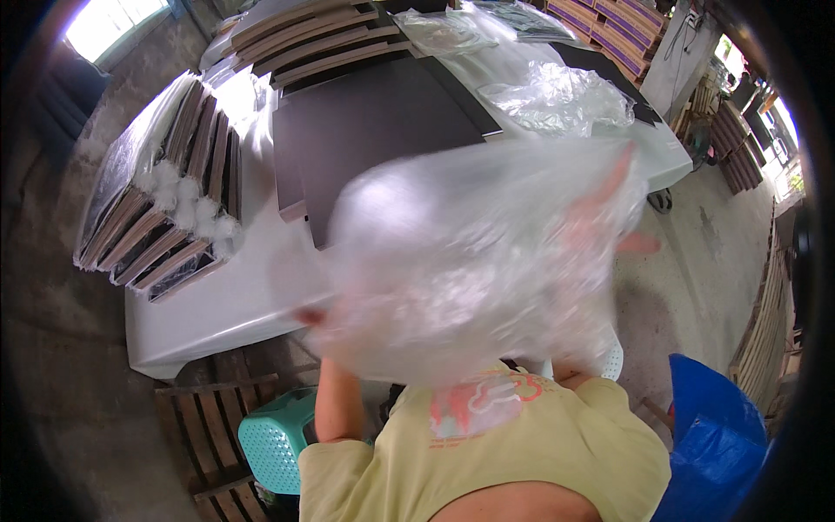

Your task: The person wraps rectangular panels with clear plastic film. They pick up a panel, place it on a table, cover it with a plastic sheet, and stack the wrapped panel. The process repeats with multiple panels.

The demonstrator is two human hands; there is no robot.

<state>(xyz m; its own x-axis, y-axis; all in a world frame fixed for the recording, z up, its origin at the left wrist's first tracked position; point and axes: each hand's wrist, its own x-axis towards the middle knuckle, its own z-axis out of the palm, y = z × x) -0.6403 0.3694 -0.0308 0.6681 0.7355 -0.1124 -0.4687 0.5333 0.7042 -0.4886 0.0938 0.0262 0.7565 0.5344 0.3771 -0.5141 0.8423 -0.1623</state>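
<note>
At left, wrapped bundles seem finished. Your left hand is at the edge of the bag; its grip I cannot tell. Dark boards lie unwrapped on the table. The bag, seemingly empty, is before you; your right hand shows through, fingers spread.

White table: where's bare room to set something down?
Near left: bare patch of white table between the wrapped stacks, the near edge and the blurred plastic. Narrow strip between wrapped stacks and dark panels. Small patch at the right end, beside the crumpled plastic. Crowded: middle and far side, with dark panels, boards, crumpled plastic.
</note>
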